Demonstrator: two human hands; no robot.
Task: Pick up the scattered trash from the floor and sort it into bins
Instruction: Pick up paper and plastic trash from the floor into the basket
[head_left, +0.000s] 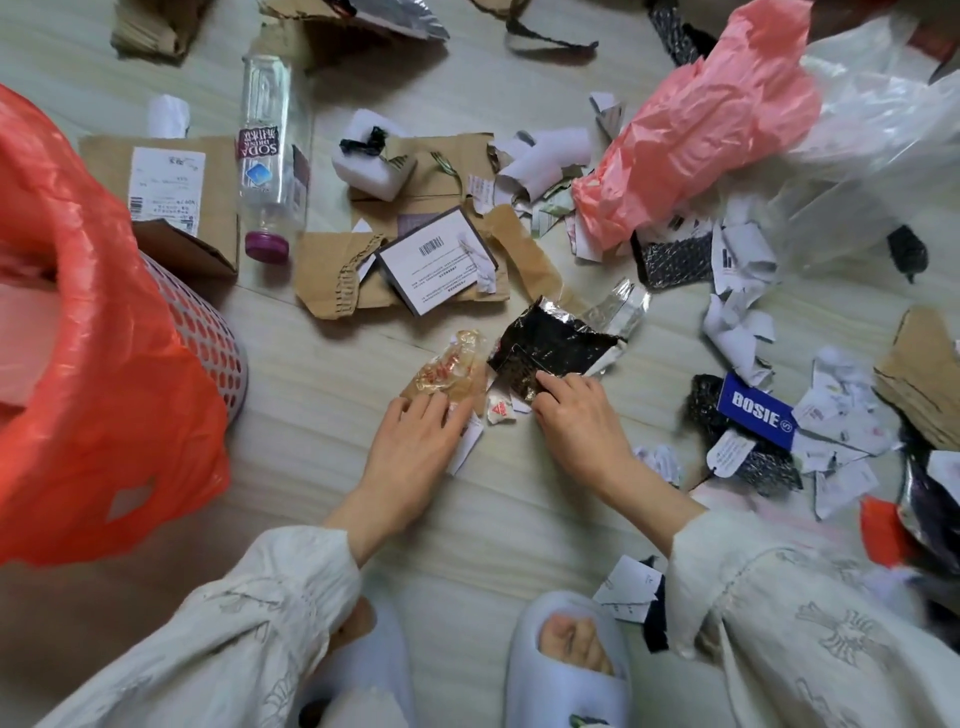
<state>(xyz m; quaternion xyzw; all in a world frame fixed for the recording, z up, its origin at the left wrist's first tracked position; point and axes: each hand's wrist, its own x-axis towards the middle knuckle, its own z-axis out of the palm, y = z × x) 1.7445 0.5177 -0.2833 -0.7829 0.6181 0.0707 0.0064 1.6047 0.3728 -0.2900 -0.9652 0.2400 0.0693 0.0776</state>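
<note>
The clear plastic bottle (270, 156) lying on the floor carries a dark label reading "SODA" in large white letters, with a smaller line under it that looks like "DRINK" (seen upside down from here). A blue hang tag (756, 410) to the right, resting on dark patterned packaging, reads "BOSIE" in white capitals, followed by a small circled "S". The white shipping label (166, 189) on the cardboard box has a barcode and printed lines too small to read. The dark-bordered white card (439, 260) on the torn cardboard shows a barcode and fine print, illegible. Red print on the crumpled clear wrapper (447, 376) cannot be made out.
</note>
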